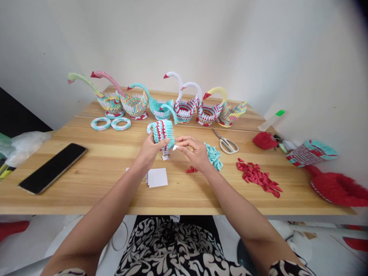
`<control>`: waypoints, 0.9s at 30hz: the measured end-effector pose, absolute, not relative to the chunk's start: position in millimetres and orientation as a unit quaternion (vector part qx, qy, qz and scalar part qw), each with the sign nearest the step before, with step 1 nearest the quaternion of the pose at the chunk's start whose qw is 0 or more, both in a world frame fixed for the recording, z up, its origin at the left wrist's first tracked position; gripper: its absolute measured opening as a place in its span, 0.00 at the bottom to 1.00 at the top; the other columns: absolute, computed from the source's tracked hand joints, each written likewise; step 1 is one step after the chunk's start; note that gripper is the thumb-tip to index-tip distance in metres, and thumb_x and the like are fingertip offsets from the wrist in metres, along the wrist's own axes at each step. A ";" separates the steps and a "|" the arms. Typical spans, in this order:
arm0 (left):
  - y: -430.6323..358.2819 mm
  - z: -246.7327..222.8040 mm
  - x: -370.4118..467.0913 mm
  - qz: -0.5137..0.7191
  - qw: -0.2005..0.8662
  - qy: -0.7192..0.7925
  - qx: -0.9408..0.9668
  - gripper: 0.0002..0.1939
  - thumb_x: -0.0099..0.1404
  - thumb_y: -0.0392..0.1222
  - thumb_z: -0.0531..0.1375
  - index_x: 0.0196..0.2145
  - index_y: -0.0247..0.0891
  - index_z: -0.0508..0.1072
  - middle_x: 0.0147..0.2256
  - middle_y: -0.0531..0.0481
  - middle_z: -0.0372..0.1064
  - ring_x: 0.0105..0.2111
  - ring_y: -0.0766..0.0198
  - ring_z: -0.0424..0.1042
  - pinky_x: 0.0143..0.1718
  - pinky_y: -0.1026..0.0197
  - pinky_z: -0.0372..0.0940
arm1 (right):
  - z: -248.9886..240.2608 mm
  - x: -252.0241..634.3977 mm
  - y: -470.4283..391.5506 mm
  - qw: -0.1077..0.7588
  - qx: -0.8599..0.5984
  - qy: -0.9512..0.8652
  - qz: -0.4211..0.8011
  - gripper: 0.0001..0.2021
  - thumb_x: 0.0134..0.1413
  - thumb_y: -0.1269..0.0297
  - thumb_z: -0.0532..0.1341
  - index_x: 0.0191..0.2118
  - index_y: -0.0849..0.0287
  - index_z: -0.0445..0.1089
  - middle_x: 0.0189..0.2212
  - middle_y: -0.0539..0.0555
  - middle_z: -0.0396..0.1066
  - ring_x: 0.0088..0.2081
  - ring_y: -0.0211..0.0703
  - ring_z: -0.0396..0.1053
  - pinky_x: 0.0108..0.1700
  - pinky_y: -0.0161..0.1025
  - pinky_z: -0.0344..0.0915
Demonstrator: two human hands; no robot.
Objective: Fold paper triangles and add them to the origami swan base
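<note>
My left hand (153, 147) is wrapped round the near side of a folded-paper cup (163, 131) in turquoise, white and red, tilted on its side with a ring-shaped handle at its left. At its right rim, my right hand (194, 150) pinches a small white folded paper piece (175, 147). Behind and right of that hand lies a heap of turquoise folded pieces (214, 157). A few red pieces (192, 169) lie by its wrist. Several white paper sheets (157, 178) rest below the cup.
Folded-paper swans (135, 105) line the back of the table. Two paper rings (121, 123) and a phone (53, 168) lie at left. Scissors (228, 145), red pieces (257, 175), a red paper swan (339, 186) and a woven-looking paper basket (312, 153) are at right.
</note>
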State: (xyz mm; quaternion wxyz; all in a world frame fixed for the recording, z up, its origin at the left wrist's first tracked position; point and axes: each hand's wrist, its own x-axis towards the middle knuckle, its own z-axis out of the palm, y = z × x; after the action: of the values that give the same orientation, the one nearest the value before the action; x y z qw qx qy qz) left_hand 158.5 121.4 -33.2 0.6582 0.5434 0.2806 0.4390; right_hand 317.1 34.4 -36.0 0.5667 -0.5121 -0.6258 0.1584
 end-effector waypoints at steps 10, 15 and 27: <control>119.2 -32.2 156.8 0.437 0.626 0.300 0.572 0.21 0.49 0.44 0.68 0.41 0.36 0.70 0.36 0.49 0.73 0.34 0.60 0.70 0.40 0.59 0.64 | -41.9 316.6 37.7 0.625 -0.507 -0.515 0.295 0.08 0.50 0.55 0.69 0.33 0.53 0.78 0.40 0.52 0.77 0.43 0.43 0.72 0.49 0.42 0.67; 113.3 -25.9 157.3 0.432 0.613 0.314 0.582 0.22 0.47 0.43 0.67 0.40 0.36 0.69 0.34 0.51 0.71 0.33 0.61 0.68 0.38 0.60 0.64 | -54.5 322.4 43.4 0.645 -0.515 -0.413 0.386 0.12 0.46 0.52 0.71 0.34 0.54 0.78 0.38 0.51 0.76 0.38 0.39 0.70 0.44 0.38 0.68; 108.5 -22.0 157.7 0.431 0.594 0.316 0.601 0.22 0.47 0.44 0.67 0.40 0.37 0.69 0.34 0.51 0.70 0.33 0.60 0.67 0.38 0.59 0.63 | -48.0 313.9 44.4 0.662 -0.451 -0.323 0.504 0.17 0.31 0.52 0.77 0.27 0.55 0.76 0.33 0.49 0.75 0.36 0.37 0.68 0.37 0.33 0.68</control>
State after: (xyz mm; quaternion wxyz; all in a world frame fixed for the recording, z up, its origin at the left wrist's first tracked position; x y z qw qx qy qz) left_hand 157.7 108.5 -22.0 0.5940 0.6014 0.3156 0.4310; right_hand 313.9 44.4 -48.0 0.6622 -0.4508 -0.3228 0.5040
